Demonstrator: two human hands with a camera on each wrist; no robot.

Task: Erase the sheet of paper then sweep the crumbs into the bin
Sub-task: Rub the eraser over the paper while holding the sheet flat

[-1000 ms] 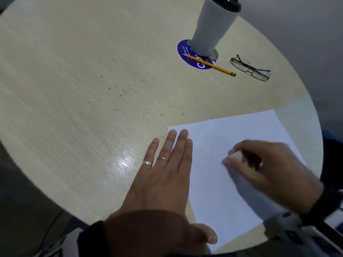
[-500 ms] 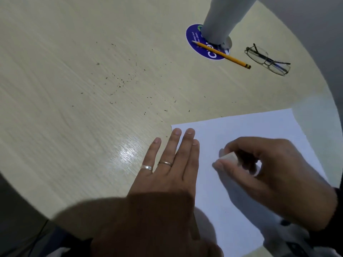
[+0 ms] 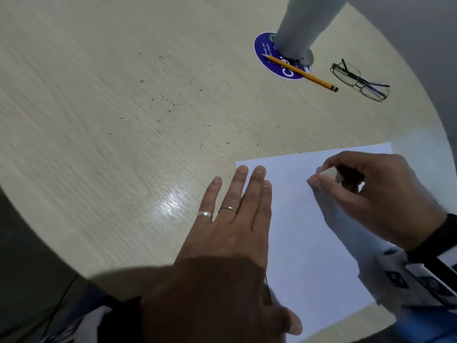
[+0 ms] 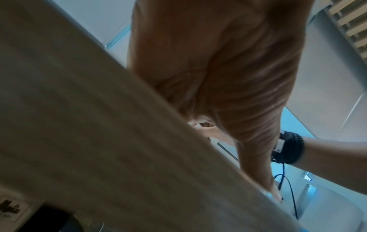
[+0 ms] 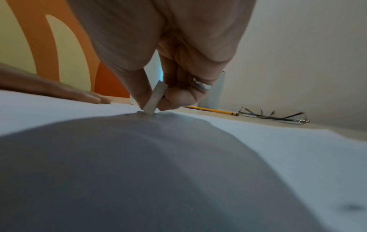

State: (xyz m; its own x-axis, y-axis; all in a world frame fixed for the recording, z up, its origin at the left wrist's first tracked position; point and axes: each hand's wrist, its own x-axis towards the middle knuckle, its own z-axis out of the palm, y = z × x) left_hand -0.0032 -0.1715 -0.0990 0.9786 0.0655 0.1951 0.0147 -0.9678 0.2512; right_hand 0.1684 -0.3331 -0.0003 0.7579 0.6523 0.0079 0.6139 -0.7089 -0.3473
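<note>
A white sheet of paper (image 3: 301, 233) lies on the round wooden table (image 3: 86, 144) at the near right. My left hand (image 3: 237, 206) lies flat with straight fingers across the sheet's left edge, pressing it down. My right hand (image 3: 329, 179) pinches a small white eraser (image 3: 330, 172) between thumb and fingers. In the right wrist view the eraser (image 5: 155, 98) stands on edge with its tip on the paper (image 5: 278, 149). Dark eraser crumbs (image 3: 170, 107) are scattered over the table beyond the sheet. The left wrist view shows only my palm (image 4: 228, 70) over the table.
At the far right stands a tall grey container (image 3: 304, 26) on a blue round sticker (image 3: 274, 63). A yellow pencil (image 3: 301, 73) lies against its base, and folded glasses (image 3: 361, 81) sit to the right of it. The table's edge curves close behind the sheet.
My right hand with the eraser has shifted a little up the sheet, away from me and to the right. My left hand has stayed flat on the paper's edge.
</note>
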